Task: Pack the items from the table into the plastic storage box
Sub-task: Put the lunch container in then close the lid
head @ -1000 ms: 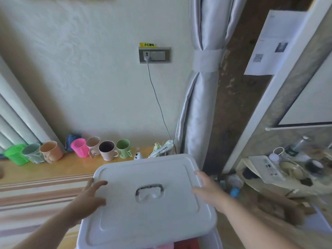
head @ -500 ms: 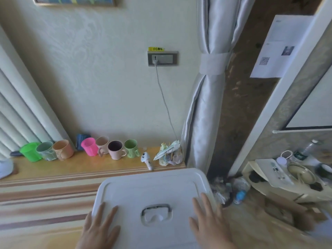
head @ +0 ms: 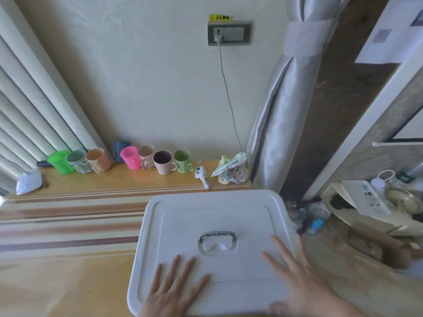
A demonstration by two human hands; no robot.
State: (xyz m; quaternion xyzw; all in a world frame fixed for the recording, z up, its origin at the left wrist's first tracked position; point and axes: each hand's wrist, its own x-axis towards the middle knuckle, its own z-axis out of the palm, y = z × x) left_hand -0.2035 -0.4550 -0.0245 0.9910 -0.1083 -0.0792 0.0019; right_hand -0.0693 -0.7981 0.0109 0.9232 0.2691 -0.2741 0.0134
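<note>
The white lid (head: 212, 213) of the plastic storage box lies flat over the box and hides what is inside. A grey handle (head: 217, 242) sits in a recess at the lid's middle. My left hand (head: 176, 291) rests palm down on the lid's near left part, fingers spread. My right hand (head: 299, 282) lies flat on the near right part, fingers apart. Neither hand holds anything.
Several coloured mugs (head: 128, 160) line the back of the striped wooden table (head: 68, 225) against the wall. A small white toy (head: 202, 176) and a wipes pack (head: 231, 168) lie beside them. A grey curtain (head: 281, 110) hangs at right; clutter (head: 375, 202) fills the floor right.
The lid has come down flat onto the box. My hands moved from its side edges to lie flat on its top, near me.
</note>
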